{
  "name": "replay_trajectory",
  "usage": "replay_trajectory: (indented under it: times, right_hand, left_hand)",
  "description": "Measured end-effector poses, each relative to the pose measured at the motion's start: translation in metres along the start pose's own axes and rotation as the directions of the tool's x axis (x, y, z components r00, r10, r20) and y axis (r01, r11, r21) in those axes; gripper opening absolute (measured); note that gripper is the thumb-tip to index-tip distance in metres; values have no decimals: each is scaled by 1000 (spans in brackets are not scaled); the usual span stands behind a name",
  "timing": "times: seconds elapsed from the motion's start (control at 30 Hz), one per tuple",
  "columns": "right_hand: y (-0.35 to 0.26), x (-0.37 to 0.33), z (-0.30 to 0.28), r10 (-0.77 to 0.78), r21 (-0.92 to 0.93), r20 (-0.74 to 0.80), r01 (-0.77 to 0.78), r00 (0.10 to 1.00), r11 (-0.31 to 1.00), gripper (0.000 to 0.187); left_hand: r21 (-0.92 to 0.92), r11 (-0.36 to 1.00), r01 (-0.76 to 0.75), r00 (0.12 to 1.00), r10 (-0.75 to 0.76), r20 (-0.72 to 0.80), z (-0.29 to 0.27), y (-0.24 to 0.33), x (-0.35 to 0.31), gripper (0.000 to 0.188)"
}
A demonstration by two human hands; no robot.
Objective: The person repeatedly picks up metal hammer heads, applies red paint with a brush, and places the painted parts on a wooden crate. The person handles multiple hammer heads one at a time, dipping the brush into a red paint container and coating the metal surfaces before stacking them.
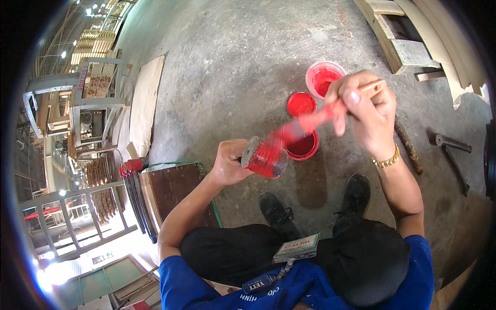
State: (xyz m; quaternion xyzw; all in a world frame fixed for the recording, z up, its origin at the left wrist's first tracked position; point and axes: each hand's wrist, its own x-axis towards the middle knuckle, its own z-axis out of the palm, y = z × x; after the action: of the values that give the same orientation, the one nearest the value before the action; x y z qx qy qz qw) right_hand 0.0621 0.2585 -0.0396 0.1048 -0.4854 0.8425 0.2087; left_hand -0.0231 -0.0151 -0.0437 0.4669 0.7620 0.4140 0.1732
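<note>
Remotely, I have only the head view to work from, and it shows both hands raised over the floor point(227, 77), ahead of two dark shoes point(275, 208). The left hand point(231, 163) is closed on the left end of a piece point(265, 158), some of its fingers hidden behind it. The piece hangs clear of the floor, red across the middle and mostly grey at its ends; I take the end grip as a way to keep skin out of the red.

Farther off and to the right, the right hand point(368, 106) grasps a brush point(321, 115) by the handle point(374, 88), thumb against fingers. To my mind that hold leaves the bristles point(289, 133) free to slant left and near. They are blurred and overlap the far right side of the piece; I cannot tell how firmly they touch.

Below the brush, a near can point(304, 156), a red disc point(301, 106) and a far tub point(316, 75) form a close line, just right of the piece. I judge them grouped there for a short reach. Whether the disc is a lid or a full pot, I cannot tell. Well right, a rod point(408, 150) lies outside the working space.
</note>
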Motion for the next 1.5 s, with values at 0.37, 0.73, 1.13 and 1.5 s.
replay_trajectory:
  times: [0.37, 0.73, 1.13, 1.5]
  right_hand:
    - [-26, -32, 23, -271, -190, 137, 294, 953, 937, 8]
    - [7, 0, -18, -212, -348, -119, 159, 970, 924, 8]
    - [108, -24, -11, 472, -764, 644, 546, 602, 345, 13]
    - [70, -20, -49, 194, -694, 96, -73, 976, 716, 4]
  left_hand:
    - [52, 958, 283, 958, -279, -69, 6, -2, -9, 23]
    - [55, 967, 248, 958, -237, -161, 4, -9, -11, 30]
    - [245, 805, 540, 838, -489, -243, -6, -35, -13, 30]
    - [118, 796, 593, 801, -568, -189, -5, -43, -25, 31]
